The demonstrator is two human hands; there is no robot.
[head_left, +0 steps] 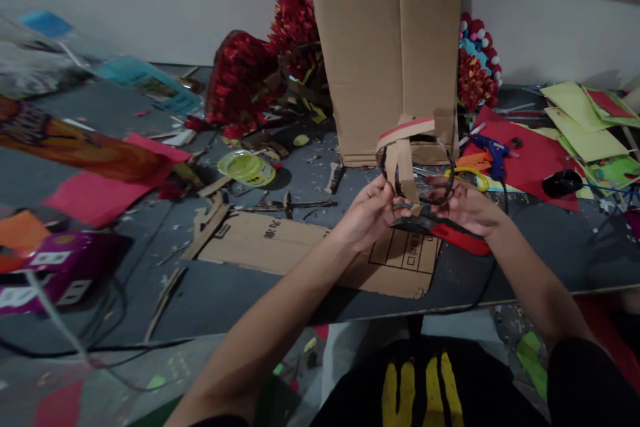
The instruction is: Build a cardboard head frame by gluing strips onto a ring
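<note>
A small frame of bent cardboard strips [406, 170], with a red stripe along its top strip and a dark ring at its right, is held above the table. My left hand [370, 210] pinches the lower left of the strips between thumb and fingers. At the right, my right hand [463, 205] has its fingers round the dark ring. Beneath both hands lie a flat printed cardboard piece [295, 247] and a red-and-black tool [463, 239], partly hidden by the hands. Yellow-handled scissors [473, 177] rest just behind my right hand.
A tall cardboard panel [390, 47] stands behind the hands. Red paper decorations [245, 80] and a yellow-green tub [247, 168] are left of it. A blue glue gun [495, 153] lies on red paper at the right. A purple power strip [65, 270], cables and bottles occupy the left.
</note>
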